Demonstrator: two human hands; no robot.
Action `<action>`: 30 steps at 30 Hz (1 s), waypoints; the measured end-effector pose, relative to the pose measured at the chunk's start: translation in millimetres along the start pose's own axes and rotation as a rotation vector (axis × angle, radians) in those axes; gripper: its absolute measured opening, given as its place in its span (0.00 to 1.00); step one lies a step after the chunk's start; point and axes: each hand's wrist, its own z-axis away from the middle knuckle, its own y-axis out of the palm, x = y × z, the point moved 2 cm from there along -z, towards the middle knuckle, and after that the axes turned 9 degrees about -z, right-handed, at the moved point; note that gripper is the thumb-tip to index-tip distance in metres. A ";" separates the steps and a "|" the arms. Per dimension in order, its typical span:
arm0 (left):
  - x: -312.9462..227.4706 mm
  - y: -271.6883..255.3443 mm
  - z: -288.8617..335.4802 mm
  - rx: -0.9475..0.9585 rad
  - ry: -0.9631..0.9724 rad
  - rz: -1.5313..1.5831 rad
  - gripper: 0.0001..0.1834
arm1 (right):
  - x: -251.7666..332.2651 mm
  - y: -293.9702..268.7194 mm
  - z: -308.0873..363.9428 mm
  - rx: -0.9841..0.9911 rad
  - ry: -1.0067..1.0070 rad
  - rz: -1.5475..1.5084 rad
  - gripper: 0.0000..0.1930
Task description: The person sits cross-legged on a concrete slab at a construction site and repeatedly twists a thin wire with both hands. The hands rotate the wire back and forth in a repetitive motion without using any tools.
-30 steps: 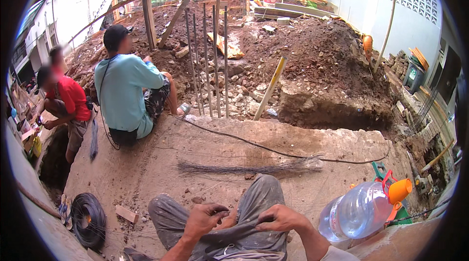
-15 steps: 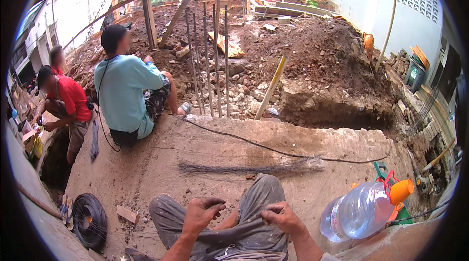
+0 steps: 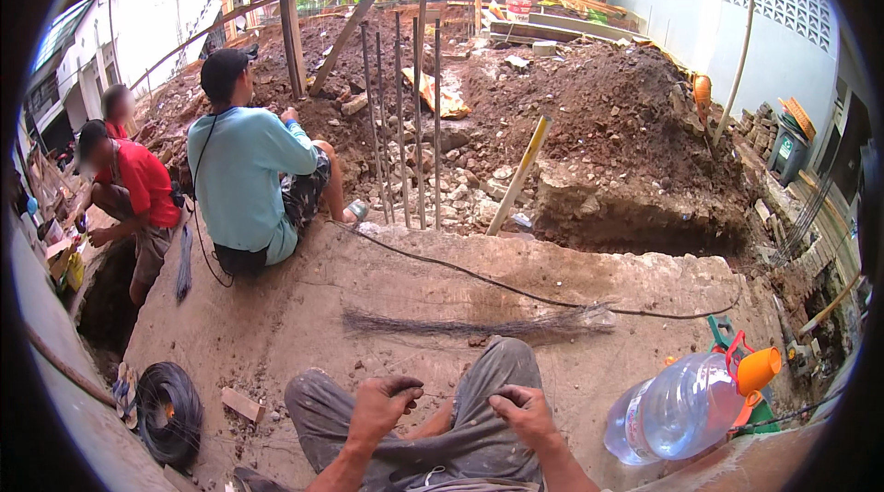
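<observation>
My left hand (image 3: 382, 407) is closed in a pinch above my lap. My right hand (image 3: 525, 412) pinches likewise, a short gap away over my other thigh. A very thin dark strand, apparently tie wire (image 3: 456, 395), spans the gap between my fingertips. Beyond my knees, a long loose bundle of thin dark wires (image 3: 470, 322) lies crosswise on the concrete slab (image 3: 304, 326). To my left a coil of black wire (image 3: 168, 414) rests near a small wooden block (image 3: 242, 404).
At my right stand a large clear water bottle (image 3: 677, 409) and an orange cup (image 3: 759, 372). A black cable (image 3: 525, 291) crosses the slab. A person in light blue (image 3: 244, 179) sits at its edge. Upright steel bars (image 3: 419, 123) rise beyond, before rubble and a trench (image 3: 645, 229).
My right hand has shifted slightly toward my left, and the thin strand between my hands shows more clearly. The whole view has shifted a little. The wire bundle lies unmoved.
</observation>
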 end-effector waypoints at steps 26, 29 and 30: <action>0.8 -3.0 -9.1 0.012 0.027 0.063 0.11 | 25.3 -30.6 6.1 0.444 0.097 0.137 0.12; -4.4 -6.6 -7.6 0.047 0.017 -0.124 0.11 | 22.3 -26.3 -0.6 0.588 0.119 0.626 0.11; -5.6 -7.4 -6.5 0.046 0.045 -0.176 0.11 | 16.4 -21.5 0.5 0.502 0.075 0.768 0.11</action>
